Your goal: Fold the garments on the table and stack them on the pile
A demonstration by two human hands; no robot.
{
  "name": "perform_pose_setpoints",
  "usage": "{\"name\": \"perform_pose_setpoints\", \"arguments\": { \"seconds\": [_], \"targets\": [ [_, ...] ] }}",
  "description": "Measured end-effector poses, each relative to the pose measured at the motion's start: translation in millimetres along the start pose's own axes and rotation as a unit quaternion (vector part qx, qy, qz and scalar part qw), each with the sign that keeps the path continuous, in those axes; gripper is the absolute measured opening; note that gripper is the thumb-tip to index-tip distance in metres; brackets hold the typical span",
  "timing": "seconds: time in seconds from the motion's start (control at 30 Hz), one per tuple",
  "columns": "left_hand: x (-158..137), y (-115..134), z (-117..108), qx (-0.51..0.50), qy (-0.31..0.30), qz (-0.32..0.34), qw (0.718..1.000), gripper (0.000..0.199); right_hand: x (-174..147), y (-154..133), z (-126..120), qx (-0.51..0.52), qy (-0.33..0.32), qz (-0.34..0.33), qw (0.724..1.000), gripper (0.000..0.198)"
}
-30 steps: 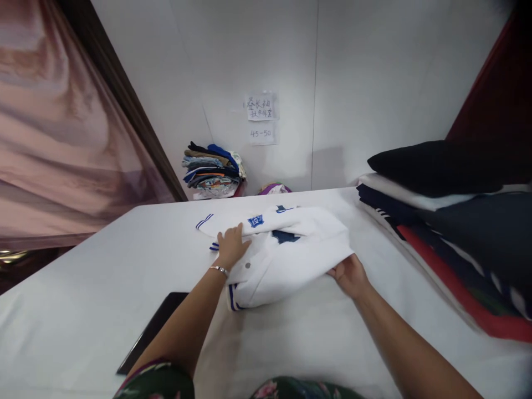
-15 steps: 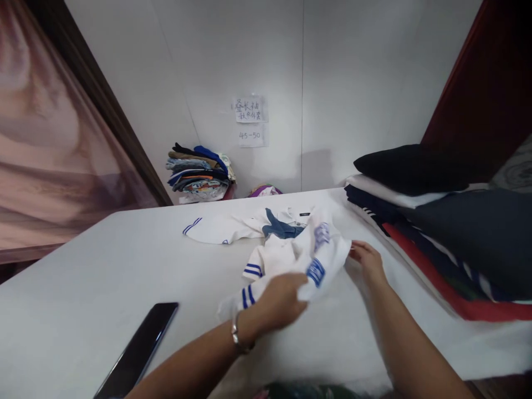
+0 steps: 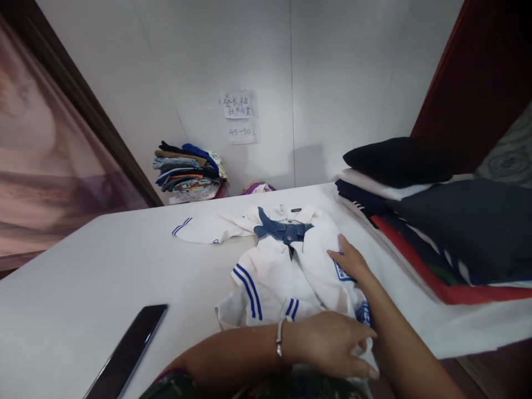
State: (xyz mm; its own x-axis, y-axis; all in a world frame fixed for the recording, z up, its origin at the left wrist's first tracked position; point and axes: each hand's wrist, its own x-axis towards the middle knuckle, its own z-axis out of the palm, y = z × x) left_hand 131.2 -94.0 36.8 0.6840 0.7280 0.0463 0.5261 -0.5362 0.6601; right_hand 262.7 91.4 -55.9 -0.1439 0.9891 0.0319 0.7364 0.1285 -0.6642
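A white jacket [image 3: 320, 266] with blue stripes, a denim-blue piece at the neck and blue printed patches lies rumpled on the table. One sleeve [image 3: 224, 227] stretches out to the left. My right hand [image 3: 351, 260] rests on the jacket's right side beside a patch, thumb and fingers apart. Low in the view, my left hand [image 3: 332, 341], with a silver bracelet at the wrist, reaches across the near part of the jacket. Its visible fingers are apart, with white cloth showing between them. My left forearm hides some of the near cloth.
A dark phone [image 3: 128, 349] lies on the white table [image 3: 83, 266] at the left. Folded clothes [image 3: 415, 221] are piled along the right side. Another clothes stack [image 3: 189, 172] stands beyond the far edge. Handwritten paper notes [image 3: 241, 116] hang on the wall.
My left hand has moved right and nearer to me, drawing the jacket's near part along. The jacket is more spread out. My right hand has come onto its right side.
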Motion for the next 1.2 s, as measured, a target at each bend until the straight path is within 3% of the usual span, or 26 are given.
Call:
{"name": "perform_pose_setpoints", "arguments": {
  "seconds": [0.07, 0.17, 0.27, 0.33, 0.4, 0.47, 0.6, 0.77, 0.83, 0.9, 1.0, 1.1, 1.2],
  "targets": [
    [-2.0, -0.5, -27.2, -0.014, 0.046, 0.002, 0.999, 0.045, 5.0, 7.1, 0.0, 0.01, -0.023, 0.01, 1.0, 0.081],
    [-8.6, -25.9, -72.2, 0.054, 0.171, -0.075, 0.981, 0.035, 11.4, 14.2, 3.9, 0.051, -0.03, 0.024, 0.998, 0.083],
    [-23.5, -75.5, -98.3, 0.179, 0.288, -0.246, 0.908, 0.045, 14.7, 17.3, 7.0, 0.084, -0.008, 0.017, 0.996, 0.078],
    [-39.2, -109.4, -100.8, 0.233, 0.291, -0.349, 0.86, 0.062, 15.1, 18.3, 5.6, 0.098, 0.014, 0.008, 0.995, 0.072],
    [-57.9, -135.6, -97.4, 0.205, 0.244, -0.435, 0.842, 0.067, 15.2, 19.0, 1.5, 0.105, 0.039, 0.001, 0.994, 0.067],
    [-77.9, -151.0, -96.8, 0.159, 0.209, -0.487, 0.833, 0.057, 15.6, 19.6, -4.3, 0.111, 0.064, 0.002, 0.992, 0.063],
    [-124.8, -154.8, -119.9, 0.139, 0.234, -0.517, 0.811, 0.034, 16.7, 21.1, -21.8, 0.173, 0.126, 0.021, 0.977, 0.056],
    [-204.5, -141.2, -148.2, 0.146, 0.321, -0.559, 0.75, 0.04, 7.0, 39.5, -62.4, 0.274, 0.173, 0.071, 0.943, 0.054],
    [-235.9, -140.1, -143.1, 0.122, 0.309, -0.57, 0.751, 0.042, -0.8, 55.5, -80.9, 0.303, 0.154, 0.085, 0.937, 0.056],
    [-260.1, -143.2, -132.9, 0.075, 0.254, -0.564, 0.782, 0.042, -8.8, 72.6, -96.2, 0.312, 0.122, 0.103, 0.937, 0.055],
    [-272.3, -151.4, -126.2, 0.074, 0.167, -0.578, 0.795, 0.04, -14.7, 89.7, -110.0, 0.287, 0.057, 0.119, 0.949, 0.053],
    [-247.0, -157.4, -142.6, 0.157, 0.166, -0.57, 0.789, 0.048, -4.4, 88.5, -113.4, 0.236, 0.014, 0.092, 0.967, 0.061],
    [-191.7, -166.3, -172.4, 0.2, 0.202, -0.471, 0.835, 0.05, 22.4, 72.1, -109.0, 0.187, 0.011, 0.057, 0.981, 0.062]
  ]
}}
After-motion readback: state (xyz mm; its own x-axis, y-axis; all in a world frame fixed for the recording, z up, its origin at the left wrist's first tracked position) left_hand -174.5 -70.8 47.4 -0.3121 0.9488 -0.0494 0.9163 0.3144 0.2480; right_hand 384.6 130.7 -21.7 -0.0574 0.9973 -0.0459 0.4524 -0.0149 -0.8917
